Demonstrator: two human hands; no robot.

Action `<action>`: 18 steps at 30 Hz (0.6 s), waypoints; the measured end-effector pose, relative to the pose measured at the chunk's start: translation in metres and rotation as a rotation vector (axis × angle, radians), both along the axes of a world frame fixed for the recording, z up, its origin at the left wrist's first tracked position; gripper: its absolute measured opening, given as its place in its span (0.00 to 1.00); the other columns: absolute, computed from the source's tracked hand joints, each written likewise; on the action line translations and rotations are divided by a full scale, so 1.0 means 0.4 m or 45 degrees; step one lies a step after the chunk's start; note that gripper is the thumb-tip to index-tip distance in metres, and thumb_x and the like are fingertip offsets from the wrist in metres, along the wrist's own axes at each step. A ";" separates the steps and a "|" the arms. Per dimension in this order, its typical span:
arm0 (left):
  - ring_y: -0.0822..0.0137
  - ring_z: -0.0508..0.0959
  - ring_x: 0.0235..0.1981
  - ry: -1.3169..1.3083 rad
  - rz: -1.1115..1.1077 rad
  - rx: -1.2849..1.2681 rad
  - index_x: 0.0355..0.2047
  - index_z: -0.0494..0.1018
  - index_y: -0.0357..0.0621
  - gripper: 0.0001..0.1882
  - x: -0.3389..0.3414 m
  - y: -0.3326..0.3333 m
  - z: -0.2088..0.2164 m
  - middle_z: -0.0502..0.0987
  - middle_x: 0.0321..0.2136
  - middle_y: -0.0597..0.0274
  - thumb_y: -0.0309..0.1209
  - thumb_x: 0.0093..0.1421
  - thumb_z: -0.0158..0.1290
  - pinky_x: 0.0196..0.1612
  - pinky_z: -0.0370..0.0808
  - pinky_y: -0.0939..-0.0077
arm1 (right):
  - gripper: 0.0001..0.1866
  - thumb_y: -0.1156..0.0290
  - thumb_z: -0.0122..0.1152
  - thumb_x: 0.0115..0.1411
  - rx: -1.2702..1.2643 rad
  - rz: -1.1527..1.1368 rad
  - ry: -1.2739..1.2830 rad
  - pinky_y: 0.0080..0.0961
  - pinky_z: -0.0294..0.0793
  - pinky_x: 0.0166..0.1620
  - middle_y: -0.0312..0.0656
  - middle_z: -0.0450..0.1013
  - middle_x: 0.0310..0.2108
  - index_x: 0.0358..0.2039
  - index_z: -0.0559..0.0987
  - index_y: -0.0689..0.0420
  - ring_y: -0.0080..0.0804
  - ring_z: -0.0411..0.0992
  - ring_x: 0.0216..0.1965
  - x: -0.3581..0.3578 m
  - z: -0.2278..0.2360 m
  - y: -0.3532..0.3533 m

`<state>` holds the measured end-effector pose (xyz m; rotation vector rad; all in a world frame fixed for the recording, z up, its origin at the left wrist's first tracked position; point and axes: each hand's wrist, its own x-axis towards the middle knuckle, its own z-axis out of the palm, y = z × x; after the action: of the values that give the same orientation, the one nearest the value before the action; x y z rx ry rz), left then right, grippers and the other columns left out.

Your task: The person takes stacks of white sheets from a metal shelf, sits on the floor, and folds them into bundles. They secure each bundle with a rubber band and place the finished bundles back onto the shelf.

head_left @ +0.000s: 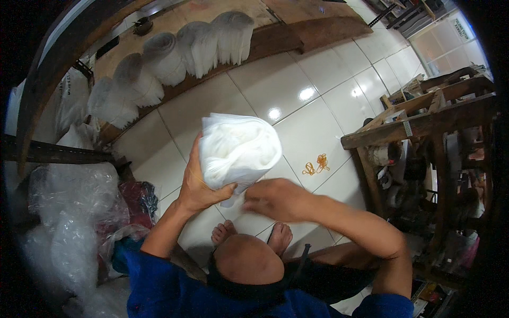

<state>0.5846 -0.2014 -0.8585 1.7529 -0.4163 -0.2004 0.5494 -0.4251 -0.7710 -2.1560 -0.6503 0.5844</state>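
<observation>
My left hand (199, 183) is closed on a thick folded bundle of thin white plastic sheets (241, 148), with the thumb across its near side. The bundle is held up above the tiled floor, its curled end facing upward. Just below and right of it is my right hand (278, 200), blurred by motion. Its fingers point toward the bundle's lower edge, and whether they touch it cannot be made out. Several orange rubber bands (316, 165) lie on the floor to the right.
Several similar white plastic bundles (167, 55) stand in a row on a low wooden platform (275, 45) at the far left. Clear plastic bags (74, 212) are heaped at left. A wooden rack (424, 127) with spools and clutter stands at right. My bare feet are on the tiles.
</observation>
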 end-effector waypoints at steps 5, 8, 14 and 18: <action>0.52 0.68 0.58 -0.262 0.019 0.073 0.66 0.40 0.36 0.65 -0.005 -0.057 -0.103 0.66 0.57 0.48 0.35 0.35 0.71 0.63 0.60 0.62 | 0.16 0.69 0.57 0.58 -0.101 -0.322 -0.266 0.35 0.69 0.53 0.54 0.71 0.46 0.46 0.73 0.61 0.49 0.68 0.51 0.036 -0.134 -0.183; 0.56 0.68 0.58 -0.581 -0.167 0.363 0.66 0.43 0.39 0.60 0.042 -0.069 -0.115 0.67 0.57 0.52 0.39 0.39 0.70 0.64 0.61 0.60 | 0.20 0.71 0.55 0.58 0.259 -0.697 -0.063 0.36 0.65 0.58 0.55 0.67 0.50 0.51 0.70 0.62 0.50 0.65 0.55 0.055 -0.144 -0.244; 0.58 0.69 0.56 0.777 -0.026 -0.838 0.64 0.48 0.40 0.56 0.099 -0.134 -0.168 0.68 0.54 0.53 0.42 0.42 0.71 0.61 0.64 0.60 | 0.30 0.63 0.57 0.58 0.207 -0.480 -0.472 0.45 0.59 0.61 0.55 0.62 0.56 0.58 0.64 0.62 0.52 0.60 0.59 0.172 -0.003 -0.141; 0.56 0.70 0.53 0.266 0.106 -0.539 0.60 0.55 0.40 0.50 0.083 -0.197 -0.384 0.67 0.52 0.52 0.38 0.41 0.71 0.57 0.66 0.61 | 0.37 0.49 0.55 0.58 -0.407 -0.162 -0.815 0.46 0.56 0.62 0.54 0.60 0.59 0.61 0.62 0.60 0.54 0.57 0.62 0.242 -0.066 -0.019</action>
<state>0.6179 -0.2803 -1.0121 1.3148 -0.2135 -0.2161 0.6464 -0.4327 -0.7976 -2.6837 -0.7805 -0.1001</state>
